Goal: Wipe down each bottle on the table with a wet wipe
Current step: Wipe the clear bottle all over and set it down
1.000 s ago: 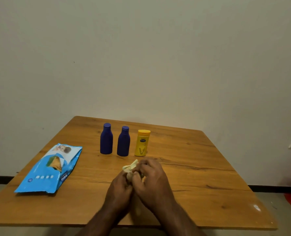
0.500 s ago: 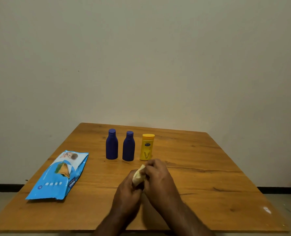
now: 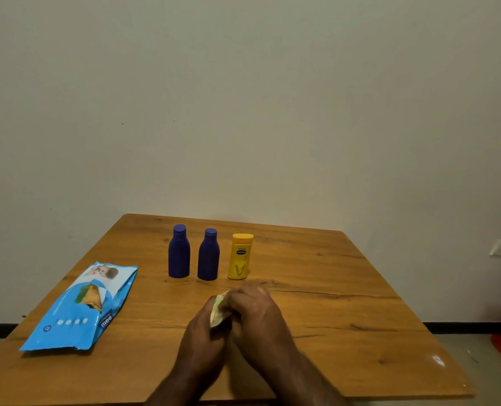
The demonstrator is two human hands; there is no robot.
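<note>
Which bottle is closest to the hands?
The yellow bottle, at the right end of the row. It stands just beyond the right hand; the two blue bottles stand further left.

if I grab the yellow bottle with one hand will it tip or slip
The yellow bottle stands upright, tall and narrow, so a sideways nudge would probably tip it. Its glossy plastic may be slippery against the wet wipe. It looks small, so likely light.
</note>
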